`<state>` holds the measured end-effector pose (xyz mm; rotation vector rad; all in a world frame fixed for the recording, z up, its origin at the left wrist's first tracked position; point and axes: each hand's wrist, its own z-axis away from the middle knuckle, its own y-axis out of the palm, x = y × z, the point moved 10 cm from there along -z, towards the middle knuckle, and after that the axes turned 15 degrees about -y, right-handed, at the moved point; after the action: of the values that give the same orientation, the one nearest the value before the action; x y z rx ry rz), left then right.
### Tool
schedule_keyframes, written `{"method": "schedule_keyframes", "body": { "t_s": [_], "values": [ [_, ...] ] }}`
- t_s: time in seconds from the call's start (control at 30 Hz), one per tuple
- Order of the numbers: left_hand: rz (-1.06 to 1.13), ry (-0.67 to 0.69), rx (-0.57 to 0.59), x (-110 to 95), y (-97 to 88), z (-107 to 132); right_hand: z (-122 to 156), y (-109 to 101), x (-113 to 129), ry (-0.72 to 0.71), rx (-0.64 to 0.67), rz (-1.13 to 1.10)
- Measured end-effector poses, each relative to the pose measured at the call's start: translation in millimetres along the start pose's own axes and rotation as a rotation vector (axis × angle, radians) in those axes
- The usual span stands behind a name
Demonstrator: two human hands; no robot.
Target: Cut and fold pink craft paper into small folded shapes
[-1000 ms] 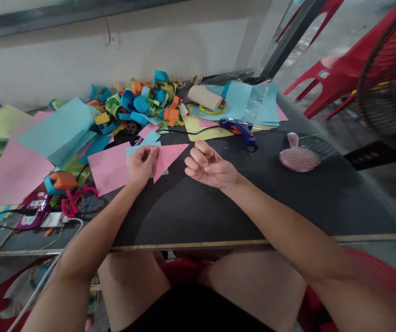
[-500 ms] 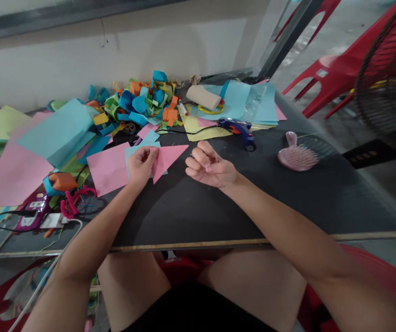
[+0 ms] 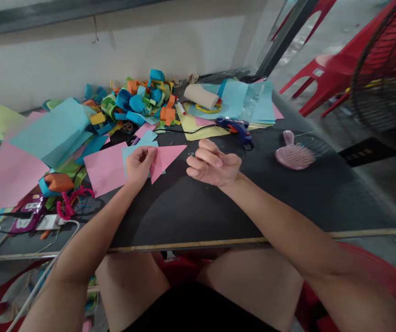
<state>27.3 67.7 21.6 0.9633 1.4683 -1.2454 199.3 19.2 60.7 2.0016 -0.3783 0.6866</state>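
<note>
My left hand (image 3: 138, 167) pinches a pink paper triangle (image 3: 165, 159) between thumb and fingers, its point toward the right. Under it lie a light blue sheet (image 3: 129, 153) and a larger pink sheet (image 3: 105, 168), partly covered by the hand. To the right of the triangle's tip, apart from it, my right hand (image 3: 213, 163) is held above the dark table with the palm turned up and the fingers curled in. Nothing shows in its grip.
Cut coloured paper pieces (image 3: 139, 99) heap up at the back. A blue glue gun (image 3: 236, 129), a cardboard tube (image 3: 201, 96) and a pink hairbrush (image 3: 293, 154) lie to the right. At left are paper sheets (image 3: 52, 129) and a purple device (image 3: 32, 212). A fan (image 3: 388, 74) stands far right.
The curled fingers of my right hand have loosened a little, and the thumb has moved away from them. My left hand keeps hold of the pink triangle. The whole view has shifted slightly.
</note>
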Motion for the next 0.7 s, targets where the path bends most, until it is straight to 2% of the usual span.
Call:
{"method": "schedule_keyframes", "body": {
  "t_s": [0.23,0.47,0.53,0.7],
  "values": [
    [0.011,-0.024,-0.016,6,-0.9,-3,-3,-2,-1,-0.022,0.050,0.099],
    [0.087,-0.076,-0.040,10,-4.0,-3,-10,-62,-9,-0.102,-0.273,0.561],
    [0.093,-0.071,-0.040,10,-4.0,-3,-10,-66,-15,-0.066,-0.262,0.647],
    [0.075,-0.040,-0.002,10,0.7,-2,-11,-56,-29,-0.014,-0.122,0.681]
  ]
}}
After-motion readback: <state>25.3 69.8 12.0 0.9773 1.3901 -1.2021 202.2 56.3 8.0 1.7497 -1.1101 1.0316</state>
